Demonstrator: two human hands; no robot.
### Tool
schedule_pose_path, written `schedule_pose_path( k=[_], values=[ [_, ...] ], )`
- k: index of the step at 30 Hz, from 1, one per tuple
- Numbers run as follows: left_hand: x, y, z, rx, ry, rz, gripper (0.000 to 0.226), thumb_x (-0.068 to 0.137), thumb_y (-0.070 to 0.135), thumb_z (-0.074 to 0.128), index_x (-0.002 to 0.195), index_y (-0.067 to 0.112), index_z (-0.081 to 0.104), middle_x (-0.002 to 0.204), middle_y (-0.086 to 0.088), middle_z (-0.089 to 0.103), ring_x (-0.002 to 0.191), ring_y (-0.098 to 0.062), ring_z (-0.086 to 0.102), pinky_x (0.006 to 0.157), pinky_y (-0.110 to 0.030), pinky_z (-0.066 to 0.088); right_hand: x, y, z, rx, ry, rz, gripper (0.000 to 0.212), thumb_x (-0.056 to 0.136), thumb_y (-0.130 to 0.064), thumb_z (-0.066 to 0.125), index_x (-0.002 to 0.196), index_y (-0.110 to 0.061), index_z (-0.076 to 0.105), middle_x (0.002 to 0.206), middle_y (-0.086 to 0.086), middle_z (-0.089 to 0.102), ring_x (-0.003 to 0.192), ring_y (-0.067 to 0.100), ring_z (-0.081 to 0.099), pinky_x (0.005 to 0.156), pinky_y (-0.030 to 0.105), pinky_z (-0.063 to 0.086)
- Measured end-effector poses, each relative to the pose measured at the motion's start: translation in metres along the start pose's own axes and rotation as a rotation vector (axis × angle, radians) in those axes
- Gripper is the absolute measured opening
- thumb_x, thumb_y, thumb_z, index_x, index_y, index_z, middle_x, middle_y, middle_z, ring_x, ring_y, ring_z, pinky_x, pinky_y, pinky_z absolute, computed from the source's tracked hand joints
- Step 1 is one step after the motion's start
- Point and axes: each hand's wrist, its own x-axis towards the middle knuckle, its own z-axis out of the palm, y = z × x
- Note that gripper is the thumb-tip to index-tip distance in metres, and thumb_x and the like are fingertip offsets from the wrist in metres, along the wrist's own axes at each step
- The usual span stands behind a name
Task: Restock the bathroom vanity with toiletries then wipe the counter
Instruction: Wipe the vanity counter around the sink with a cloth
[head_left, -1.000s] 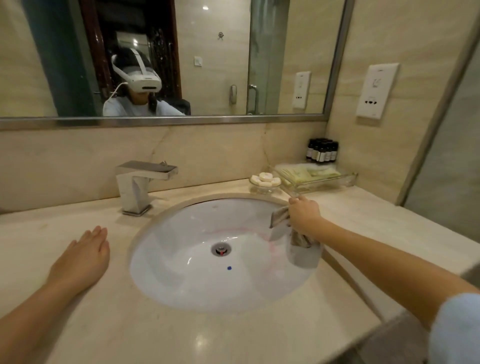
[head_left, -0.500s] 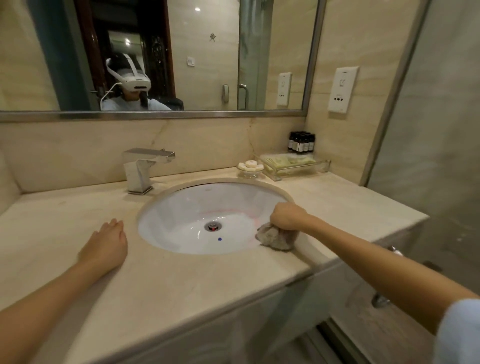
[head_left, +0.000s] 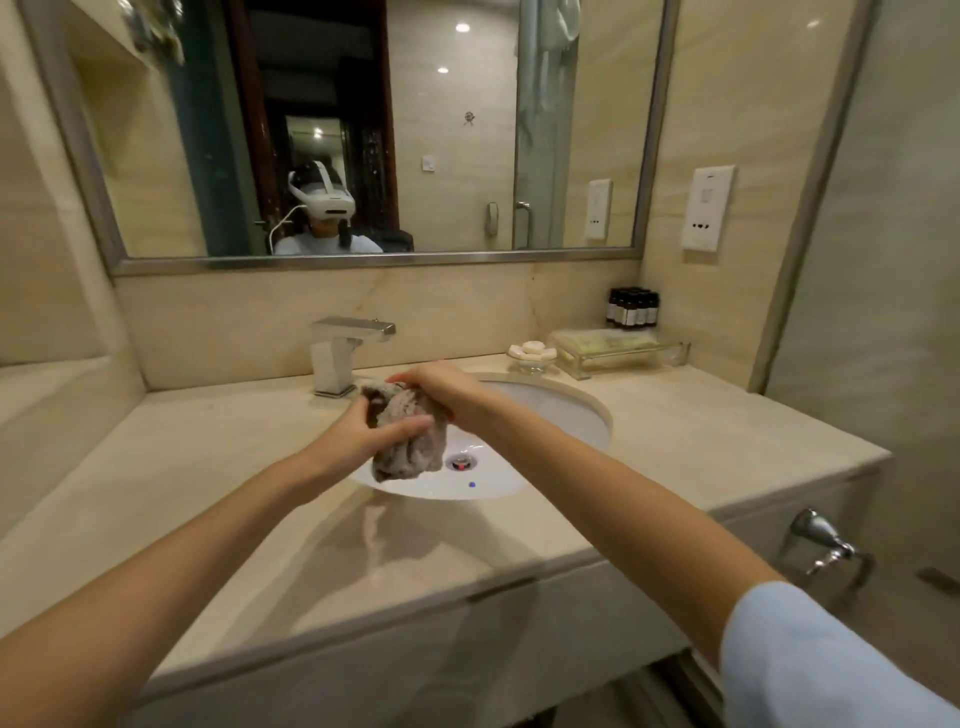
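Both hands on bunched grey cloth (head_left: 413, 447) above sink (head_left: 576, 402): left hand (head_left: 358, 439) fingers curled round its middle, right hand (head_left: 441, 387) fingers gripping top. Dark bottles (head_left: 634, 310) at bench (head_left: 691, 426) corner, labels unreadable.

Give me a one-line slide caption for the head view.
Left hand and right hand grip a bunched cloth over the sink; bottles and tray at the counter's back right.

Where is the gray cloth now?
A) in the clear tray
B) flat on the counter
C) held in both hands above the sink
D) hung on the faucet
C: the left hand and the right hand both hold the cloth, bunched up, over the sink.
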Motion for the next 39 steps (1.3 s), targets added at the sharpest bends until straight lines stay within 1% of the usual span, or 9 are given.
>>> schedule_pose_path(
  k=[4,6,12,17,22,25,28,33,39],
  values=[
    [-0.02,-0.005,-0.035,0.062,0.146,-0.098,0.055,0.076,0.014,0.076,0.122,0.015,0.045,0.107,0.0,0.063,0.094,-0.011,0.063,0.068,-0.02,0.052,0.012,-0.013,0.028,0.103,-0.092,-0.083,0.03,0.089,-0.013,0.056,0.119,-0.008,0.061,0.108,0.011,0.063,0.087,0.017,0.059,0.063,0.022,0.047],
    [-0.03,-0.004,-0.054,0.047,0.24,-0.132,0.052,0.075,0.005,0.075,0.12,0.013,0.049,0.101,-0.001,0.064,0.087,-0.012,0.063,0.062,-0.021,0.052,0.017,-0.017,0.044,0.156,-0.182,-0.138,0.037,0.088,-0.014,0.062,0.124,-0.009,0.058,0.118,0.011,0.06,0.095,0.017,0.058,0.067,0.02,0.049],
    [-0.06,-0.014,-0.118,-0.117,0.591,-0.177,0.06,0.071,0.001,0.077,0.126,0.004,0.051,0.119,-0.014,0.063,0.102,-0.025,0.062,0.08,-0.035,0.053,0.021,-0.018,0.107,0.12,-0.564,-0.19,0.041,0.086,-0.049,0.059,0.12,-0.028,0.057,0.119,-0.004,0.061,0.115,0.018,0.055,0.099,0.039,0.042],
    [-0.075,-0.015,-0.152,-0.092,0.761,-0.21,0.059,0.072,0.002,0.077,0.125,0.003,0.052,0.124,-0.013,0.061,0.11,-0.025,0.061,0.091,-0.033,0.051,0.025,-0.015,0.165,0.44,-0.766,-0.135,0.027,0.093,-0.028,0.056,0.113,-0.011,0.061,0.101,0.012,0.066,0.089,0.026,0.065,0.085,0.038,0.056],
    [-0.094,-0.019,-0.178,0.379,0.918,-0.247,0.082,0.073,0.025,0.078,0.141,0.011,0.034,0.138,-0.01,0.045,0.122,-0.024,0.051,0.101,-0.034,0.044,0.041,-0.03,0.203,0.584,-0.703,0.006,0.013,0.093,-0.016,0.055,0.096,-0.008,0.065,0.079,0.006,0.074,0.066,0.017,0.072,0.059,0.025,0.058],
    [-0.105,-0.024,-0.191,0.791,0.844,-0.299,0.079,0.09,0.03,0.058,0.15,0.011,0.011,0.153,-0.009,0.019,0.139,-0.024,0.029,0.111,-0.032,0.03,0.053,-0.054,0.221,0.58,-0.648,-0.014,0.018,0.093,-0.012,0.056,0.106,-0.001,0.061,0.087,0.011,0.071,0.065,0.019,0.071,0.057,0.025,0.059],
    [-0.11,-0.037,-0.2,1.206,0.63,-0.578,0.076,0.093,0.023,0.047,0.15,0.002,0.0,0.158,-0.016,-0.006,0.147,-0.029,0.0,0.12,-0.037,0.007,0.061,-0.086,0.246,0.496,-0.585,-0.142,0.03,0.092,-0.011,0.057,0.12,0.001,0.056,0.106,0.016,0.064,0.084,0.026,0.067,0.064,0.029,0.06],
    [-0.115,-0.066,-0.219,1.436,0.512,-0.844,0.065,0.099,0.018,0.035,0.147,-0.006,-0.001,0.157,-0.021,0.001,0.146,-0.031,0.005,0.12,-0.038,0.006,0.061,-0.128,0.303,0.146,-0.457,-0.456,0.043,0.091,-0.006,0.053,0.134,-0.008,0.05,0.122,0.014,0.059,0.114,0.029,0.057,0.093,0.04,0.052],
    [-0.116,-0.077,-0.221,1.77,0.374,-0.798,0.063,0.099,0.023,0.034,0.144,-0.012,0.007,0.151,-0.029,0.019,0.142,-0.039,0.019,0.119,-0.043,0.014,0.059,-0.126,0.366,-0.433,-0.432,-0.873,0.04,0.086,-0.007,0.052,0.121,-0.021,0.065,0.125,0.008,0.056,0.115,0.024,0.053,0.09,0.023,0.039]
  ],
)
